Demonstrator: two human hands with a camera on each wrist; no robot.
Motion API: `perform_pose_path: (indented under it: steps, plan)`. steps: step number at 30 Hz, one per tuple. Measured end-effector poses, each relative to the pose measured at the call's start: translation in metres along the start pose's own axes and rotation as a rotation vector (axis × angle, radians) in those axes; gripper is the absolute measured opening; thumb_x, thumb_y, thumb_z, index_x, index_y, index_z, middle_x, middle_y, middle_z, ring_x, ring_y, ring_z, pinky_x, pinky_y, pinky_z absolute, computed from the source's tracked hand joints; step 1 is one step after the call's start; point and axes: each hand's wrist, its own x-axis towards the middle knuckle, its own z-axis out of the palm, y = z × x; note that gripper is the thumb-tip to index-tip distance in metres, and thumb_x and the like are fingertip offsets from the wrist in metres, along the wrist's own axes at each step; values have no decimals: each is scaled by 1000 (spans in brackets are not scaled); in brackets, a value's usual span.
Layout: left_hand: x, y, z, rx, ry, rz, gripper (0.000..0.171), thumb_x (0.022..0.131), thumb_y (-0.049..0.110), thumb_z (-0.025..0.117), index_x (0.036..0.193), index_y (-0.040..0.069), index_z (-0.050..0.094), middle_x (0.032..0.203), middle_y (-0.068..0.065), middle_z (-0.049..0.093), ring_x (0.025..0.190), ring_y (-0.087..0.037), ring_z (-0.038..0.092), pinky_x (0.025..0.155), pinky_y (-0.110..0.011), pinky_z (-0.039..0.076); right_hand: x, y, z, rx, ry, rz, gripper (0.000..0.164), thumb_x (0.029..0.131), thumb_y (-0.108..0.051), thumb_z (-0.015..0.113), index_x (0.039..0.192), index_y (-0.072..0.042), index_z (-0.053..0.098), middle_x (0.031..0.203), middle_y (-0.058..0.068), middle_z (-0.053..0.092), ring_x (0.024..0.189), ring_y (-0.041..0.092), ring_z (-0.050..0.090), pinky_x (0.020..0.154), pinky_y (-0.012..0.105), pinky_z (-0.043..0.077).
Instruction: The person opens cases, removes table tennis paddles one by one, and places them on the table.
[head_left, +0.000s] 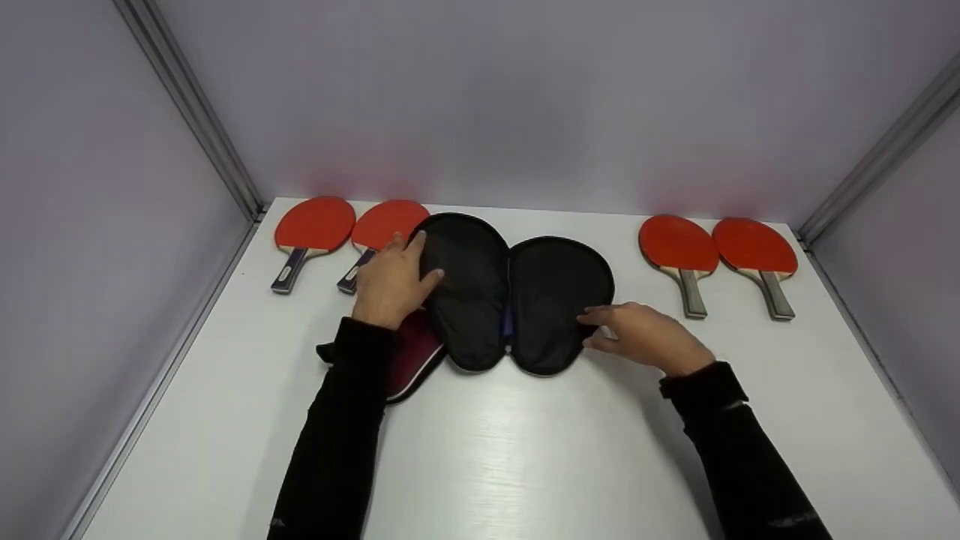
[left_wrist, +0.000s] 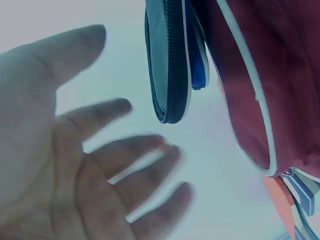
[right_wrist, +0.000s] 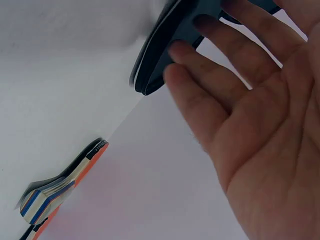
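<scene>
A black paddle-shaped zip case (head_left: 559, 300) lies spread open in the middle of the table, its two halves side by side and a bit of blue at the seam. My left hand (head_left: 391, 283) is by the left half, fingers extended; the left wrist view shows them spread with nothing held. At the right half's edge is my right hand (head_left: 649, 336), its fingers fairly straight over the dark lining; whether they touch it is unclear. A maroon case (head_left: 416, 356) with white piping lies partly under my left wrist and the black case.
Two red table tennis paddles with dark handles, one at far left (head_left: 319, 225) and one beside it (head_left: 386, 223), lie at the back left. Two more, a left one (head_left: 679, 244) and a right one (head_left: 756, 246), lie at the back right. Walls (head_left: 480, 97) border the white table (head_left: 495, 465).
</scene>
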Motion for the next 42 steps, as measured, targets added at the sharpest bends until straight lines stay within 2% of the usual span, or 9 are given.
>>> perform_pose_path:
  steps: [3,6,10,16,24,27,30,35,42]
  plan:
    - [0,-1,1,-14,-8,-42,80,119,50,65,182,7,42,142,-33,78,119,-52,82,91,-66,71,0,0,1,13,-25,17,42,113,-24,80,148,-1,80,163,24,72,146,47,75,119,62,64]
    - [2,-1,0,-26,-1,-48,77,121,48,61,180,3,43,126,-34,82,113,-53,83,89,-66,70,1,0,2,28,-39,20,41,113,-26,79,146,-1,81,163,24,72,148,48,73,120,62,63]
    - [3,0,-2,-48,15,-37,71,123,46,57,177,1,48,143,-33,79,123,-54,82,97,-69,69,1,2,4,31,-58,16,44,114,-29,77,149,-2,79,165,24,69,153,48,69,121,62,63]
    - [2,2,-9,-124,62,5,65,123,43,56,177,7,52,164,-24,71,138,-51,77,108,-69,66,1,4,6,30,-68,7,48,114,-31,76,153,-3,77,166,23,68,151,47,70,117,59,66]
    - [1,6,-8,-235,195,127,53,122,25,62,173,13,60,169,-15,70,147,-43,74,111,-64,66,0,5,5,-45,-69,-42,49,115,-32,74,154,-3,76,165,24,69,138,48,78,109,56,70]
    - [2,10,-7,-294,218,180,53,121,17,62,174,15,59,170,-14,69,148,-41,74,112,-61,66,-2,4,3,-32,-55,-53,47,115,-29,74,154,-3,76,164,24,69,140,47,77,109,56,70]
    - [2,15,-4,-341,214,237,57,121,14,62,177,17,55,173,-12,66,152,-38,71,118,-58,64,-3,4,3,-20,-37,-73,46,114,-27,74,153,-2,77,163,24,71,143,46,76,109,56,69]
    - [3,23,1,-366,183,297,63,122,21,61,183,20,45,178,-12,61,161,-36,65,126,-57,59,-3,5,3,-22,-41,-71,46,115,-28,74,154,-4,77,163,23,71,141,46,77,110,56,69]
    - [3,35,11,-351,159,369,70,124,29,58,188,18,31,186,-14,50,174,-33,50,144,-53,43,-2,8,4,-74,-48,-89,46,116,-26,70,155,-3,76,162,24,72,132,46,82,107,54,70]
